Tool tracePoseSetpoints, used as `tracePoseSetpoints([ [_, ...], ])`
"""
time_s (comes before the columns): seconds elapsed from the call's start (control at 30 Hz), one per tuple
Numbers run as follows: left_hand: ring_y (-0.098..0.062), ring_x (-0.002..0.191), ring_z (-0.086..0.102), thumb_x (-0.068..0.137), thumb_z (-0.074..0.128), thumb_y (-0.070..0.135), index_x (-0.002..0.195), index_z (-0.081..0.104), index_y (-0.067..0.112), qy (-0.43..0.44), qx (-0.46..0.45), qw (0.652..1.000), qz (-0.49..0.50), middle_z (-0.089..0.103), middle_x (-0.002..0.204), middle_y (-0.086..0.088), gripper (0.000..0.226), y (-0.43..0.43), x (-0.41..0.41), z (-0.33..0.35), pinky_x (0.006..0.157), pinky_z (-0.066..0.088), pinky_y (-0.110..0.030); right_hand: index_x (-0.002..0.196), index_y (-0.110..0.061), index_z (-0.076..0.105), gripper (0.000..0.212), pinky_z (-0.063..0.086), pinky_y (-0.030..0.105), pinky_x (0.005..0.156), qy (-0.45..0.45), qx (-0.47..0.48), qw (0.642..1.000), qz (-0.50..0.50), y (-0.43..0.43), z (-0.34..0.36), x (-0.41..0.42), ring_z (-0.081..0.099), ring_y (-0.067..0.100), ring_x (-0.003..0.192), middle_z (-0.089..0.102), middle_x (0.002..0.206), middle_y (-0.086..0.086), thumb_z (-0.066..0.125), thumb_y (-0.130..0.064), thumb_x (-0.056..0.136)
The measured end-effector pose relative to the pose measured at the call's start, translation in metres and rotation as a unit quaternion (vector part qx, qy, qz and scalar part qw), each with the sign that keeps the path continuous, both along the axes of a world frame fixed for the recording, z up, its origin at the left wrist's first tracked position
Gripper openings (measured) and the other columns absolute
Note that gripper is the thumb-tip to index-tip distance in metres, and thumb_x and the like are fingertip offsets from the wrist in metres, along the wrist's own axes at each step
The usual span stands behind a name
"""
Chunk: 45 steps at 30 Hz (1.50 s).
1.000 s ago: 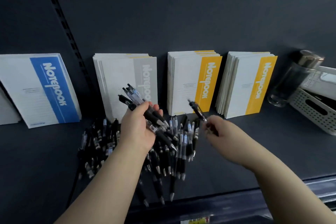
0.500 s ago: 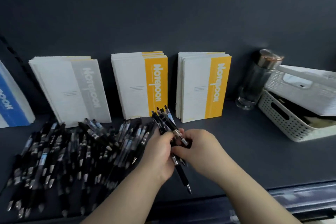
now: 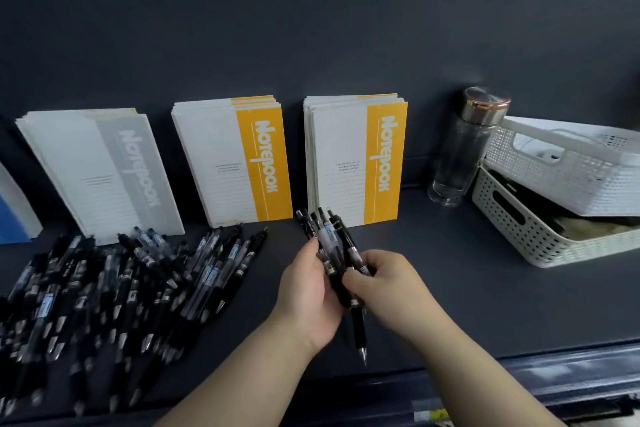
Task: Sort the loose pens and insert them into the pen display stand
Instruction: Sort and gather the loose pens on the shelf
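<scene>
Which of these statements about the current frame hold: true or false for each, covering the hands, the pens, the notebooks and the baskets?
1. Both hands hold one bundle of pens. True: the left hand and right hand grip the bundle of pens together.
2. The loose pens lie right of the hands. False: the pile of loose pens lies to their left.
3. Two stacks of yellow notebooks lean on the back wall. True: one, another.
4. The bottle lies on its side. False: the bottle stands upright beside the white baskets.
5. A pen display stand is in view. False: none shows.
</scene>
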<state>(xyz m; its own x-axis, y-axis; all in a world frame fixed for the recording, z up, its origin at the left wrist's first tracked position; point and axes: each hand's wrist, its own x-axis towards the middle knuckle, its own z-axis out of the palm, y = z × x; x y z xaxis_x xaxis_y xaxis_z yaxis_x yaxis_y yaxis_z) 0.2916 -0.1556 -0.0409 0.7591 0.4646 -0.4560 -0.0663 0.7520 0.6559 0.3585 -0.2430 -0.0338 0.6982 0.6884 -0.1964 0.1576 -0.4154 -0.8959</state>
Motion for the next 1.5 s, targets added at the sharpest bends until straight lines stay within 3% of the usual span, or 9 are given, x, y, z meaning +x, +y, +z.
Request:
tracePoseSetpoints([
  [0.17,-0.022,0.088,0.065,0.101,0.037,0.018,0.110,0.064,0.018,0.008,0.032,0.999,0.027,0.068,0.094,-0.008,0.028,-0.001,-0.003,-0.007,0.076,0.050,-0.034,0.079,-0.019,0.059,0.009,0.039,0.019,0.054,-0.040,-0.015,0.999,0.025,0.005,-0.003,-0.004,0.052,0.007,0.059,0.058,0.065,-0.008,0.065,-0.026,0.080],
  [0.37,-0.020,0.086,0.069,0.099,0.039,0.037,0.101,0.068,0.007,0.010,0.008,1.000,0.000,0.070,0.093,-0.012,0.042,0.003,-0.011,-0.007,0.074,0.050,-0.032,0.076,-0.008,0.061,0.015,0.039,0.023,0.054,-0.097,-0.035,0.993,0.050,0.014,-0.004,-0.005,0.046,0.009,0.054,0.055,0.060,-0.004,0.061,-0.022,0.081],
  [0.53,-0.022,0.080,0.065,0.099,0.044,0.022,0.105,0.065,0.009,0.042,0.021,0.999,0.020,0.068,0.089,-0.009,0.025,0.014,-0.017,-0.011,0.072,0.050,-0.036,0.083,0.000,0.064,0.015,0.049,0.033,0.060,0.094,0.062,0.992,0.056,0.006,-0.004,0.008,0.057,0.016,0.060,0.060,0.066,0.008,0.061,-0.014,0.087],
  [0.7,-0.019,0.078,0.060,0.095,0.044,-0.001,0.103,0.059,0.009,0.129,0.118,0.984,0.027,0.061,0.084,-0.007,0.020,0.025,-0.022,-0.014,0.075,0.048,-0.035,0.068,-0.005,0.053,0.024,0.035,0.027,0.049,-0.123,-0.197,0.972,-0.025,-0.017,-0.011,0.060,0.048,0.017,0.055,0.053,0.062,0.004,0.064,-0.022,0.080],
  [0.8,-0.019,0.076,0.063,0.095,0.046,-0.001,0.097,0.060,0.005,0.139,0.150,0.979,-0.011,0.063,0.085,-0.009,0.015,0.025,-0.023,-0.014,0.072,0.051,-0.035,0.071,-0.011,0.052,0.023,0.030,0.025,0.046,-0.152,-0.290,0.945,0.006,-0.022,-0.019,0.071,0.049,0.015,0.062,0.054,0.071,0.003,0.066,-0.027,0.081],
  [1.03,-0.021,0.074,0.064,0.093,0.050,-0.002,0.099,0.060,0.003,0.146,0.182,0.971,-0.045,0.065,0.084,-0.010,0.012,0.024,-0.019,-0.015,0.066,0.052,-0.034,0.070,-0.012,0.053,0.024,0.031,0.024,0.048,-0.177,-0.220,0.958,-0.040,-0.028,-0.020,0.081,0.048,0.013,0.061,0.052,0.067,0.001,0.064,-0.028,0.085],
  [1.27,-0.021,0.073,0.064,0.093,0.050,-0.001,0.097,0.059,0.002,0.152,0.181,0.971,-0.034,0.063,0.083,-0.011,0.010,0.024,-0.018,-0.015,0.066,0.053,-0.035,0.093,-0.013,0.058,0.014,0.033,0.026,0.066,-0.251,-0.271,0.929,-0.029,-0.026,-0.038,0.088,0.045,0.020,0.082,0.056,0.105,0.009,0.047,-0.020,0.094],
  [1.4,-0.021,0.073,0.065,0.093,0.051,0.000,0.098,0.060,0.003,0.153,0.178,0.972,-0.030,0.064,0.084,-0.011,0.011,0.025,-0.019,-0.016,0.066,0.054,-0.035,0.096,-0.014,0.057,0.016,0.034,0.028,0.055,-0.283,-0.264,0.922,-0.030,-0.032,-0.033,0.080,0.048,0.020,0.076,0.057,0.092,0.003,0.050,-0.028,0.091],
  [1.5,-0.021,0.075,0.065,0.093,0.051,0.000,0.099,0.059,0.003,0.148,0.169,0.974,-0.029,0.064,0.085,-0.011,0.011,0.026,-0.020,-0.015,0.066,0.054,-0.034,0.107,-0.018,0.059,0.024,0.042,0.029,0.061,-0.284,-0.265,0.921,-0.023,-0.031,-0.026,0.070,0.053,0.020,0.083,0.058,0.094,0.000,0.052,-0.033,0.090],
])
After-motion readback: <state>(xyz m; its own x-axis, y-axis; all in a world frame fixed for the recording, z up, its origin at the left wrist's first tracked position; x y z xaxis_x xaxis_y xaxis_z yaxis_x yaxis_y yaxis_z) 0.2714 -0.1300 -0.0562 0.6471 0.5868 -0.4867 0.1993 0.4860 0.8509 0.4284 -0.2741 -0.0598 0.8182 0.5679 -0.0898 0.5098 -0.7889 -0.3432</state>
